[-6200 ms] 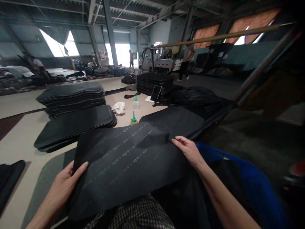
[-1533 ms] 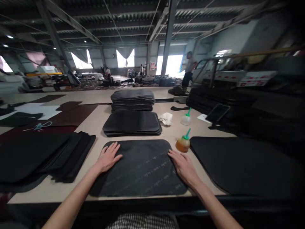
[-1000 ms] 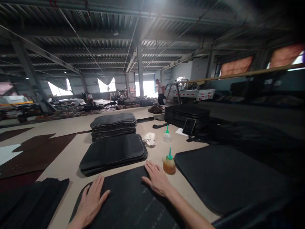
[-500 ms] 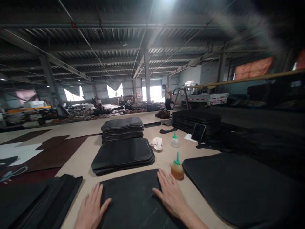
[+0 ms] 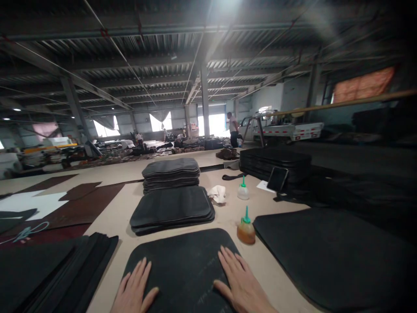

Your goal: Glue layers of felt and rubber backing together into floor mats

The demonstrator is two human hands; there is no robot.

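A black sheet with rounded corners (image 5: 182,261) lies flat on the table before me, with faint pale marks on its right part. My left hand (image 5: 135,289) rests on its left side, fingers stretched out and thumb apart. On its right side lies my right hand (image 5: 239,280), also flat with fingers spread. Just beyond the sheet is a low stack of black rounded pieces (image 5: 172,206). A squeeze bottle of amber liquid with a green nozzle (image 5: 246,230) stands near my right fingertips.
Further back are a taller stack (image 5: 171,171), a crumpled white cloth (image 5: 217,194), a clear bottle (image 5: 243,191) and a phone (image 5: 277,179) against a black stack (image 5: 275,161). Black sheets (image 5: 58,269) lie left, a larger black sheet (image 5: 325,252) right. A person (image 5: 233,129) stands far off.
Both hands have slid from the sheet's far corners toward me, and its rounded far corners now show. The view has shifted slightly, moving the scene a little right.
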